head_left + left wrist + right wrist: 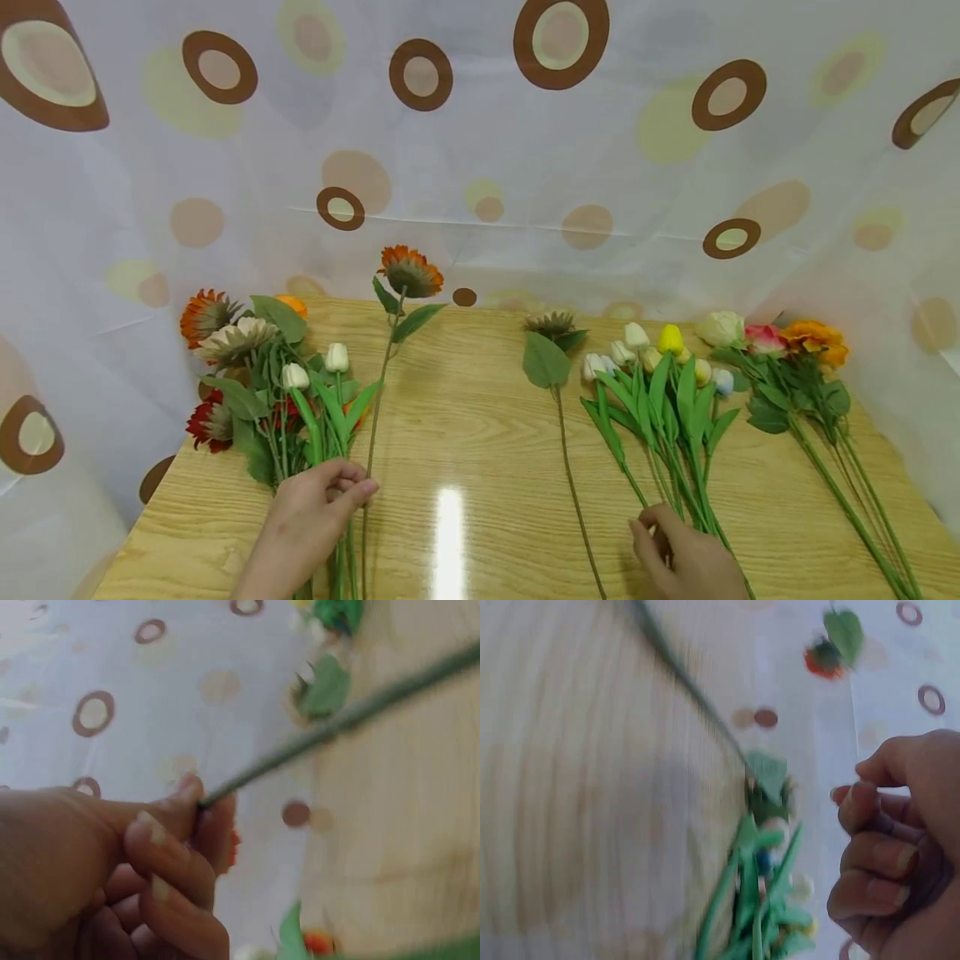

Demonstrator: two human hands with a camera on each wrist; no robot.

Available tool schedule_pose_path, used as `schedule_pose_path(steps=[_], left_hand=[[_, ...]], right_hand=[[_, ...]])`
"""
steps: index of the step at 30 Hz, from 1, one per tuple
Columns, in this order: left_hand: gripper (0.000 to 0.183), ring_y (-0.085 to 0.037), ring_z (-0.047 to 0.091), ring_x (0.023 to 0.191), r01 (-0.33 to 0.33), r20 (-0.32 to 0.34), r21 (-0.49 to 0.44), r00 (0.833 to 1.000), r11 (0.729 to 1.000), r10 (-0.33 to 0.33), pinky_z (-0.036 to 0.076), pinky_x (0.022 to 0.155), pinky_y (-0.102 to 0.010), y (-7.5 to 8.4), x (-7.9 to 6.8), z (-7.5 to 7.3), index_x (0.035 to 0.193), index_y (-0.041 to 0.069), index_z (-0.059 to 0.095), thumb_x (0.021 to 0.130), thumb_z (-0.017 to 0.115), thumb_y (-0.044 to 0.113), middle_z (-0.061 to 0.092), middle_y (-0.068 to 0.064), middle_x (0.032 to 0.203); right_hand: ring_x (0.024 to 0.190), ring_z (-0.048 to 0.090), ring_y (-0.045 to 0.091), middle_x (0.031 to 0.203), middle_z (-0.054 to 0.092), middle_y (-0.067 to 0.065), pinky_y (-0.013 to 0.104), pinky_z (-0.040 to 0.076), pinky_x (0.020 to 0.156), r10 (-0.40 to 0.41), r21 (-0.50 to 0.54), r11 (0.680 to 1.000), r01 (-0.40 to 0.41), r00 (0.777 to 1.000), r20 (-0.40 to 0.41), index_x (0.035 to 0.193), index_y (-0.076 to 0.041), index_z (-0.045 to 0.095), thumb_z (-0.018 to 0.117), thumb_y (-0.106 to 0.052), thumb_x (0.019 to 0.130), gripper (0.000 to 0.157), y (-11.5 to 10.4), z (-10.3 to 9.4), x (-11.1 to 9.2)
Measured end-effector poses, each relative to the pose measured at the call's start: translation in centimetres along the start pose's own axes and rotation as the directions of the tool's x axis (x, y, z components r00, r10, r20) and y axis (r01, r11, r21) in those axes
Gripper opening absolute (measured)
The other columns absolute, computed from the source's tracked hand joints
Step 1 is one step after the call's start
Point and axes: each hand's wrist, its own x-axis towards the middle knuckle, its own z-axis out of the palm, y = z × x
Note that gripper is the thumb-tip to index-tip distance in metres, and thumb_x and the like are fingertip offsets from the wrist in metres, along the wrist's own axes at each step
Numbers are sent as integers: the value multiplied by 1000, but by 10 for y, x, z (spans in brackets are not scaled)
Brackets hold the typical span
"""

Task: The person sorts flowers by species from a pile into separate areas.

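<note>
My left hand (307, 521) pinches the thin stem of an orange flower (411, 273) between thumb and index finger. The flower stands upright, with its head near the back of the table and green leaves below it. In the left wrist view, the stem (330, 729) runs from the fingertips to the upper right. My right hand (686, 554) hovers above the stems of a bunch of tulips (667, 400), its fingers loosely curled. No stem shows between its fingers (874, 855) in the right wrist view. A single flower (551, 358) lies left of the tulips, its head turned away.
At the left lies a mixed bunch with red, orange and cream flowers (238, 337) and white tulips (337, 358). Roses and an orange bloom (813, 340) lie at the far right. A dotted curtain (480, 150) hangs behind the wooden table (472, 417).
</note>
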Motion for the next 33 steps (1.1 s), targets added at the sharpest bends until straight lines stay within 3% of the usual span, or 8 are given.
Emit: schedule_pose_path(steps=[4, 9, 12, 17, 21, 26, 30, 33], left_hand=[[23, -16, 61, 63, -43, 145, -258, 986, 965, 82, 52, 57, -30, 25, -6, 24, 96, 12, 68, 90, 73, 34, 71, -3, 84], [26, -14, 60, 56, -81, 292, -439, 929, 895, 227, 51, 54, -27, 49, -15, 64, 95, 12, 67, 89, 74, 37, 72, -3, 81], [25, -12, 58, 53, -94, 308, -495, 911, 864, 276, 47, 51, -24, 59, -18, 80, 95, 12, 68, 89, 74, 36, 69, -2, 79], [20, -7, 53, 49, -135, 300, -521, 895, 843, 329, 42, 47, -19, 65, -22, 91, 93, 12, 68, 90, 74, 31, 67, -1, 76], [18, -1, 54, 50, -283, 255, -451, 868, 846, 426, 43, 47, -18, 65, -21, 93, 93, 13, 67, 92, 72, 30, 69, -1, 79], [28, 8, 58, 63, -528, 180, -109, 823, 842, 539, 48, 57, -16, 56, -18, 87, 109, 17, 69, 97, 62, 40, 75, 6, 92], [19, 6, 59, 63, -520, 54, 188, 853, 833, 520, 44, 53, -15, 38, -16, 72, 108, 17, 70, 97, 64, 32, 74, 8, 88], [9, 0, 53, 52, -378, -80, 401, 893, 834, 443, 37, 44, -18, 23, -15, 58, 101, 15, 71, 96, 66, 22, 73, 5, 83]], right_hand=[[46, 29, -17, 56, 42, -24, 10, 30, 40, -146, 279, 952, 126, 988, 52, 85, -18, 66, 71, -1, 87, 18, -35, 20, -6], [54, 40, -21, 58, 60, -4, 9, 39, 44, -359, 620, 767, 162, 910, 207, 94, -8, 67, 62, 1, 93, 10, -65, 36, -13], [52, 46, -17, 58, 64, 3, 9, 41, 45, -407, 671, 718, 185, 894, 189, 91, -6, 65, 62, 5, 92, 12, -71, 41, -15], [49, 35, -18, 52, 56, 3, 5, 33, 40, -413, 691, 692, 209, 900, 141, 86, -9, 60, 65, 12, 86, 22, -69, 44, -17], [50, 30, -20, 51, 52, -4, 2, 29, 41, -412, 598, 738, 312, 910, 33, 83, -14, 60, 71, 7, 84, 23, -66, 49, -18], [47, 26, -20, 49, 46, -17, 0, 24, 41, -345, 307, 880, 361, 932, -106, 76, -19, 60, 77, 2, 77, 27, -60, 57, -17], [43, 21, -15, 48, 38, -20, 8, 23, 40, -153, 106, 983, 147, 987, 48, 69, -22, 60, 77, -2, 71, 27, -57, 58, -15], [40, 24, -6, 47, 36, -17, 15, 24, 40, 21, -15, 1000, -18, 967, 256, 68, -23, 60, 71, -12, 81, 20, -55, 54, -13]])
